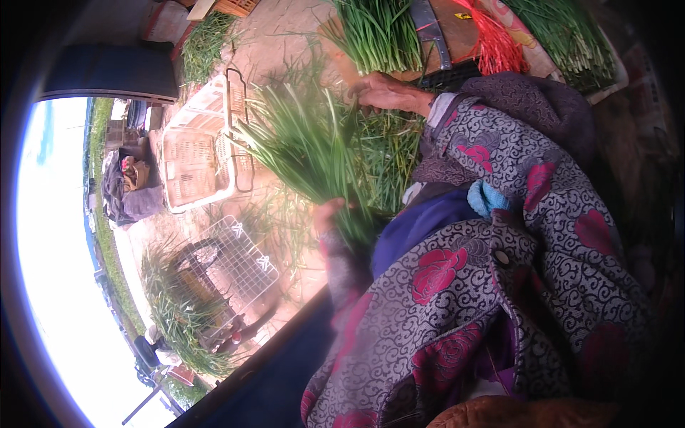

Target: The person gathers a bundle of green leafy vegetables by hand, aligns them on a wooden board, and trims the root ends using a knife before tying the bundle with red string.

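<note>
My left hand (330, 212) is closed round a large bunch of garlic chives (300, 146). The pale cut ends fan out to the upper left, and the green leaves hang down by my lap. At the far side of the bunch is my right hand (389, 94), its fingers bent together beside the leaves. Whatever sits between those fingers is too blurred to make out. Just beyond it, a neat pile of chives (378, 36) lies on a brown board (334, 32). A wide-bladed knife (430, 32) rests right of that pile.
Red plastic ties (497, 50) lie right of the knife, near another chive pile (564, 36). A white plastic crate (193, 153) stands at left. Closer in are a wire rack (241, 264) and a heap of loose greens (175, 314). Scattered leaves (392, 146) lie under my hands.
</note>
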{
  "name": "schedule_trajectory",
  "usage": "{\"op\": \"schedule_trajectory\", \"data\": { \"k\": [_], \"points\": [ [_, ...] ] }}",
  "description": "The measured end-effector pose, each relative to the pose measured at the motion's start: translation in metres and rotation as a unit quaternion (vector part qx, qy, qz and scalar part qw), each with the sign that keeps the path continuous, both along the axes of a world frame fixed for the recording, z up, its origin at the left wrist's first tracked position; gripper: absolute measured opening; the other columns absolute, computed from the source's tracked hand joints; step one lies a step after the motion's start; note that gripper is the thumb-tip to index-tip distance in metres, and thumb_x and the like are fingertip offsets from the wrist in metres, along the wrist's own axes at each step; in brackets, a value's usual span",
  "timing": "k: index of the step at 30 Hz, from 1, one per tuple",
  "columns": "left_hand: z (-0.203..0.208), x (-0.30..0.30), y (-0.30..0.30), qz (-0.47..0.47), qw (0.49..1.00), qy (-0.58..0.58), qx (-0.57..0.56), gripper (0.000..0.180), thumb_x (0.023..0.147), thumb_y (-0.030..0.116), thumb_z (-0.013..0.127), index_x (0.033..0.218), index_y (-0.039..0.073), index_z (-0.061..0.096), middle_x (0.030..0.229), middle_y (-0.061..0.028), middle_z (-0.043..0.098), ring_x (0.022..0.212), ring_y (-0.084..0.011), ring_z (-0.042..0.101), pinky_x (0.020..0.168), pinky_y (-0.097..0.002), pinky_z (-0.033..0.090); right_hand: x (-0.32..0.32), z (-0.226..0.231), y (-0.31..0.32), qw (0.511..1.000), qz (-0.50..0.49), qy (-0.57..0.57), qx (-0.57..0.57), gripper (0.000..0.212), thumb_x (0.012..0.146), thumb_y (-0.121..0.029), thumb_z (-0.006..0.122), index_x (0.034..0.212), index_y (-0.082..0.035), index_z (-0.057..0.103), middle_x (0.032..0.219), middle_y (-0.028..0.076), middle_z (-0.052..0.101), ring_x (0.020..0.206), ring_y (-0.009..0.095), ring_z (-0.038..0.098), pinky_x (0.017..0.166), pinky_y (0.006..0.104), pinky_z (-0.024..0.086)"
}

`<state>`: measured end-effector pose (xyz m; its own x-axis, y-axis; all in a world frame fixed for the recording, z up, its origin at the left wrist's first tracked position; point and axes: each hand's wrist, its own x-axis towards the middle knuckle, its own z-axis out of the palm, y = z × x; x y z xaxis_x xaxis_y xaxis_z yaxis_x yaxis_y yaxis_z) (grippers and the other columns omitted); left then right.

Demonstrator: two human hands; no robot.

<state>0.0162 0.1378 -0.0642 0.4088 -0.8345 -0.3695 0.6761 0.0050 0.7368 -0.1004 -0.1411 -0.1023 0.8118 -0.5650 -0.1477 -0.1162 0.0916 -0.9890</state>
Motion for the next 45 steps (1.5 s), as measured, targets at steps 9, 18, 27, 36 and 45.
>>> {"op": "schedule_trajectory", "data": {
  "k": [9,18,27,36,45],
  "points": [
    [-0.006,0.011,0.012,-0.05,0.994,0.077,-0.066,0.036,0.076,0.018,0.064,0.106,0.001,0.057,0.077,-0.0069,0.058,0.064,-0.0192,0.057,0.056,-0.0331,0.052,-0.025,0.002,-0.013,0.913,0.18,0.239,-0.278,0.04,0.088,-0.035,0.069,0.107,0.0,0.068,0.094,0.014,0.071,0.089,0.02,0.066,0.076,0.0334,0.052],
    [-0.067,0.048,0.002,-0.215,0.929,0.154,-0.258,0.04,0.072,0.014,0.061,0.109,-0.001,0.057,0.073,-0.0059,0.056,0.064,-0.0175,0.052,0.056,-0.0322,0.046,0.017,0.015,0.02,0.941,0.031,-0.153,0.301,0.029,0.094,-0.024,0.069,0.117,-0.006,0.064,0.101,0.002,0.069,0.094,0.014,0.066,0.076,0.0301,0.053],
    [-0.083,0.052,-0.009,-0.234,0.921,0.147,-0.274,0.049,0.069,0.013,0.062,0.114,-0.003,0.055,0.081,-0.0121,0.057,0.073,-0.0248,0.052,0.056,-0.0346,0.051,0.005,0.028,0.022,0.994,-0.039,-0.069,0.069,0.036,0.093,-0.033,0.072,0.098,0.002,0.068,0.085,0.006,0.07,0.07,0.01,0.067,0.057,0.0234,0.053],
    [-0.091,0.048,-0.005,-0.202,0.914,0.183,-0.302,0.051,0.073,0.01,0.061,0.123,0.002,0.055,0.098,-0.0084,0.062,0.075,-0.0232,0.052,0.057,-0.0362,0.051,0.006,0.038,0.029,0.994,-0.014,-0.08,0.068,0.04,0.093,-0.04,0.07,0.102,-0.001,0.066,0.084,0.001,0.065,0.073,0.009,0.063,0.06,0.0242,0.05],
    [-0.091,0.038,0.003,-0.114,0.929,0.192,-0.296,0.054,0.073,0.01,0.062,0.127,0.004,0.054,0.109,-0.0083,0.062,0.075,-0.0225,0.053,0.058,-0.0367,0.053,0.005,0.011,0.023,0.992,0.054,-0.03,0.107,0.025,0.09,-0.018,0.068,0.112,-0.007,0.066,0.09,0.0,0.065,0.077,0.012,0.064,0.059,0.0258,0.05]
  ]
}}
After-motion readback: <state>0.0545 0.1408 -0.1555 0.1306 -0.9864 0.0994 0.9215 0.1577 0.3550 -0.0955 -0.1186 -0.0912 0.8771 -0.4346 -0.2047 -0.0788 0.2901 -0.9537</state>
